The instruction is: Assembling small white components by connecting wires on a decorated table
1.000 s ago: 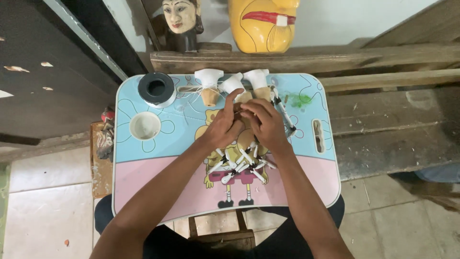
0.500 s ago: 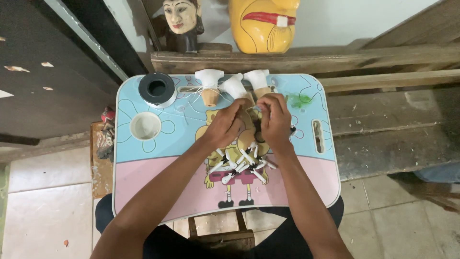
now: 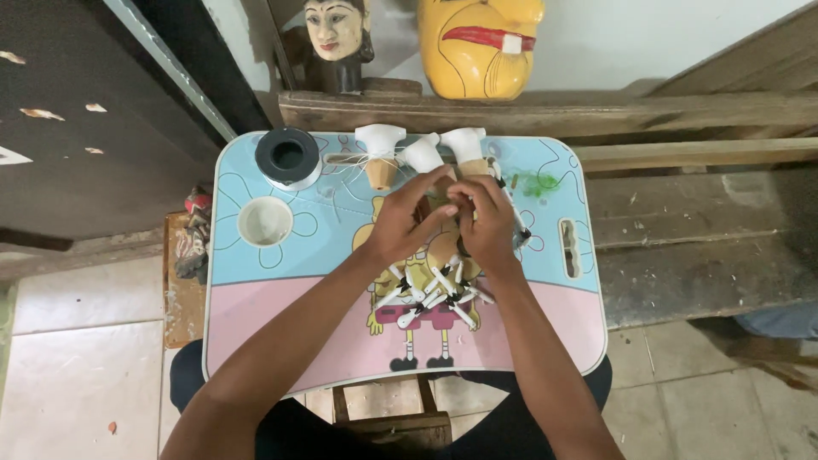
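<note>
a small tabletop, blue at the far half and pink at the near half with a cartoon figure printed on it, is seen from above. at its 10 o'clock corner a black round container is set, and just nearer, at about 9 o'clock, a white cup is sunk into the surface. along the 12 o'clock edge three white-capped wooden pieces are ranged: one stands clear, a second lies just beyond the hands, a third sits beside it. at the centre the left hand and the right hand are brought together, touching. the fingers of both are curled closed around a small puppet piece, which is mostly hidden between them, so its shape cannot be told. a fan of thin white sticks with dark tips is spread on the tabletop at 6 o'clock from the hands, just under the wrists. a scrap of green fibre lies at 2 o'clock, and an oval slot handle is cut at 3 o'clock. beyond the tabletop, a carved painted head and a yellow mask are stood on a wooden ledge.
</note>
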